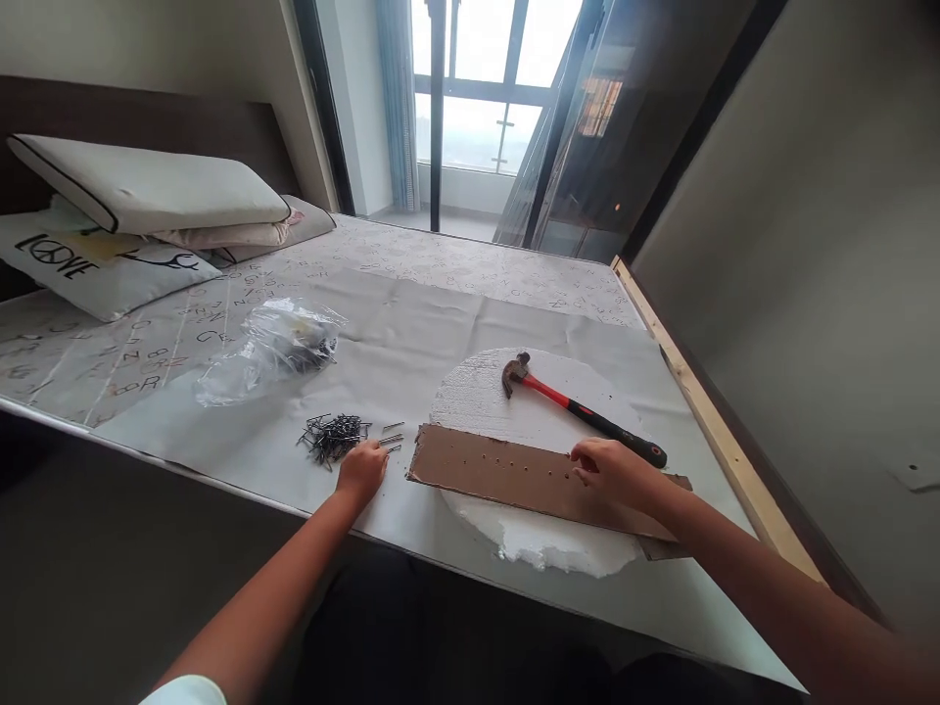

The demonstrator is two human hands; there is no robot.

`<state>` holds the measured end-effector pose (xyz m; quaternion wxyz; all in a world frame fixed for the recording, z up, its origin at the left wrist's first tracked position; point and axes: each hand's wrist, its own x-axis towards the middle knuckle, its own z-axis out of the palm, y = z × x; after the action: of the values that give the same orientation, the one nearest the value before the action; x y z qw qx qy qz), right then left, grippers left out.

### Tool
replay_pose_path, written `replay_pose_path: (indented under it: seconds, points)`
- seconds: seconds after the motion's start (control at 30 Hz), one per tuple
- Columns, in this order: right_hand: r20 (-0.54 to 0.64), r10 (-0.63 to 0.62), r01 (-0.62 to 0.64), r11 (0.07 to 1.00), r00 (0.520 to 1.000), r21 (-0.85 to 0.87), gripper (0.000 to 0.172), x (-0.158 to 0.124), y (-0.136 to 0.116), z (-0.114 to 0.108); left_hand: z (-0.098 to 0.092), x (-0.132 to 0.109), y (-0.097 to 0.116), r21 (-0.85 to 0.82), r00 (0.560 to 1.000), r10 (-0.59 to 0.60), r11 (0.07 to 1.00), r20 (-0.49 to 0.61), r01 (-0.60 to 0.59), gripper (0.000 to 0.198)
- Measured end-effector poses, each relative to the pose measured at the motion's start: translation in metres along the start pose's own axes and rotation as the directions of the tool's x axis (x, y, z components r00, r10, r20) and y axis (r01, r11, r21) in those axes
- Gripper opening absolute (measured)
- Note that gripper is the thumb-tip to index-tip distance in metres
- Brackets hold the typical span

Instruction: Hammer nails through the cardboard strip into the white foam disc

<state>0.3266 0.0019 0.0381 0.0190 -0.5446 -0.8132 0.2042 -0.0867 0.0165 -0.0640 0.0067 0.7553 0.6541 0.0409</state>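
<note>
My left hand [363, 468] rests on the grey sheet with its fingers closed, beside a pile of dark nails [334, 436]. A few loose nails [393, 427] lie right by its fingertips; whether it pinches one I cannot make out. Over the brown board [485, 470], my right hand [609, 472] is curled with thumb and fingers together, and anything between them is hidden. A row of small nail heads or holes runs along the board. Underneath lies a round white foam slab [470, 392]. A claw hammer [565, 401] with a red and black handle lies on the foam behind the board.
A clear plastic bag [275, 348] with dark contents sits behind the nail pile. The grey sheet [411, 323] covers part of a patterned mattress [455, 253]. Pillows [162, 186] are stacked at the left. A wooden rail [705, 421] runs along the right edge.
</note>
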Motion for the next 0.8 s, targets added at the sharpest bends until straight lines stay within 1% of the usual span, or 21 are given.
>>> replay_pose_path:
  seconds: [0.07,0.13,0.27,0.33,0.37,0.43,0.5,0.53,0.6,0.63,0.7,0.77,0.8]
  points:
    - [0.000,0.008,-0.008,1.000,1.000,-0.022,0.016,-0.001,0.002,-0.001,0.007,0.008,0.005,-0.007,0.999,0.040,0.999,0.008,-0.040,0.025]
    - [0.003,0.016,-0.016,0.998,1.000,-0.057,0.016,-0.002,0.002,-0.003,0.011,0.014,0.004,-0.028,0.996,0.084,0.996,0.007,-0.084,0.027]
    - [0.047,0.028,-0.020,0.989,0.998,-0.149,0.015,0.000,0.001,-0.003,0.016,0.020,-0.010,-0.128,0.992,0.121,0.984,-0.030,-0.124,0.024]
    - [0.077,0.023,-0.008,0.981,0.997,-0.194,0.016,0.002,-0.001,-0.002,0.012,0.021,-0.014,-0.179,0.993,0.105,0.977,-0.059,-0.114,0.023]
    - [0.089,0.019,0.001,0.977,0.996,-0.214,0.017,0.004,-0.002,-0.001,0.008,0.020,-0.013,-0.198,0.993,0.086,0.975,-0.083,-0.101,0.023]
    - [0.113,0.014,0.014,0.968,0.994,-0.252,0.018,0.006,-0.006,0.001,-0.008,0.019,-0.002,-0.240,0.984,0.035,0.968,-0.173,-0.077,0.027]
    - [0.137,0.024,0.017,0.957,0.990,-0.289,0.018,0.009,-0.010,0.002,-0.028,0.017,0.021,-0.293,0.956,0.010,0.951,-0.295,-0.100,0.029]
    - [0.149,0.032,0.015,0.951,0.988,-0.308,0.018,0.011,-0.011,0.002,-0.038,0.016,0.038,-0.318,0.937,0.029,0.937,-0.348,-0.147,0.030]
    - [0.173,0.052,0.011,0.939,0.984,-0.344,0.019,0.014,-0.013,0.002,-0.055,0.013,0.080,-0.331,0.911,0.171,0.893,-0.376,-0.304,0.028]
    - [0.187,0.060,0.011,0.933,0.981,-0.361,0.020,0.016,-0.014,0.002,-0.062,0.011,0.103,-0.325,0.893,0.272,0.860,-0.359,-0.393,0.028]
    - [0.216,0.069,0.021,0.920,0.974,-0.391,0.021,0.019,-0.016,0.001,-0.069,0.007,0.149,-0.299,0.853,0.432,0.806,-0.294,-0.511,0.026]
    - [0.242,0.070,0.040,0.906,0.968,-0.421,0.022,0.022,-0.018,0.001,-0.071,0.003,0.189,-0.259,0.836,0.513,0.795,-0.196,-0.548,0.022]
    - [0.252,0.068,0.051,0.899,0.965,-0.435,0.022,0.023,-0.018,0.001,-0.069,0.003,0.204,-0.237,0.838,0.527,0.804,-0.141,-0.546,0.020]
